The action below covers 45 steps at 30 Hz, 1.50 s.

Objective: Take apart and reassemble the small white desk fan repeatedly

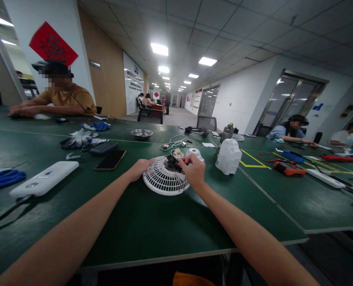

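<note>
A white round fan grille (158,180) lies on the green table in front of me, with a dark motor (172,162) and cream-coloured parts at its middle. My left hand (141,169) grips the grille's left rim, its fingertips partly hidden. Over the right side of the motor, my right hand (193,170) is closed in a pinch; what it holds is too small to make out. Just behind that hand sits a small white vented part (195,153). A white plastic housing (229,157) stands upright to the right.
Leftward lie a phone (110,160), a white power bank (47,178) with a cable, and gloves (79,139). Behind the grille are a white cable (176,142) and a metal bowl (141,134). An orange multimeter (289,169) lies right. Other people sit around the tables.
</note>
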### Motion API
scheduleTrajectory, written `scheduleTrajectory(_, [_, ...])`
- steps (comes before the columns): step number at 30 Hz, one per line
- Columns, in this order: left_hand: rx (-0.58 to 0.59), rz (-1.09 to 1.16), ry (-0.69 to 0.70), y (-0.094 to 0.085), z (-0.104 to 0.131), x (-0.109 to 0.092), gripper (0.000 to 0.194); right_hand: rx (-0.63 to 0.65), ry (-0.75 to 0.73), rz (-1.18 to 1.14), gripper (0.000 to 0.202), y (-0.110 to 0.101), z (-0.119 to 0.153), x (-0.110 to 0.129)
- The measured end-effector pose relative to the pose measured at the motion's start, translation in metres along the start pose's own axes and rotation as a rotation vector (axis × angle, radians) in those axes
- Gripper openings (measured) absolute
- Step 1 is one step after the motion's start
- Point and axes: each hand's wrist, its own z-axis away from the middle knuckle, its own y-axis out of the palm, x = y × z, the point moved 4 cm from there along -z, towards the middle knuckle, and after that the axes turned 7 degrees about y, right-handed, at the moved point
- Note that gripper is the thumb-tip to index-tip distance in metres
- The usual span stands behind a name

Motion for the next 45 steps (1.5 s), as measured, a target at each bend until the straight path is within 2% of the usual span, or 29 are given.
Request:
scheduleTrajectory(3, [0.006, 0.003, 0.003, 0.001, 0.001, -0.001, 0.045, 0.026, -0.024, 0.028, 0.025, 0.000, 0.001, 0.003])
scheduleTrajectory(7, [0.000, 0.004, -0.008, 0.001, 0.002, -0.001, 0.046, 0.016, 0.034, -0.013, 0.009, -0.002, 0.000, 0.003])
scheduleTrajectory(10, [-0.003, 0.009, -0.009, 0.003, 0.004, -0.004, 0.047, 0.020, 0.099, -0.084, 0.017, -0.004, -0.002, 0.002])
scheduleTrajectory(15, [-0.001, -0.002, 0.011, 0.005, 0.007, -0.007, 0.050, 0.082, 0.201, -0.189, 0.014, -0.004, -0.006, -0.004])
scheduleTrajectory(24, [0.001, -0.046, 0.014, -0.003, -0.005, 0.005, 0.056, 0.118, 0.321, -0.301, 0.023, 0.002, -0.011, -0.019])
scheduleTrajectory(32, [-0.076, -0.052, -0.008, 0.000, 0.002, -0.002, 0.049, 0.085, 0.267, -0.269, 0.020, 0.000, -0.010, -0.012])
scheduleTrajectory(38, [-0.012, -0.051, 0.002, 0.000, 0.000, 0.000, 0.053, 0.064, 0.226, -0.220, 0.018, 0.002, -0.008, -0.013])
scheduleTrajectory(42, [-0.015, -0.051, 0.006, -0.001, -0.003, 0.002, 0.053, 0.060, 0.219, -0.186, 0.018, 0.004, -0.006, -0.014])
scheduleTrajectory(45, [-0.028, -0.045, -0.003, 0.000, -0.003, 0.002, 0.052, 0.081, 0.158, -0.105, 0.017, 0.002, -0.003, -0.009])
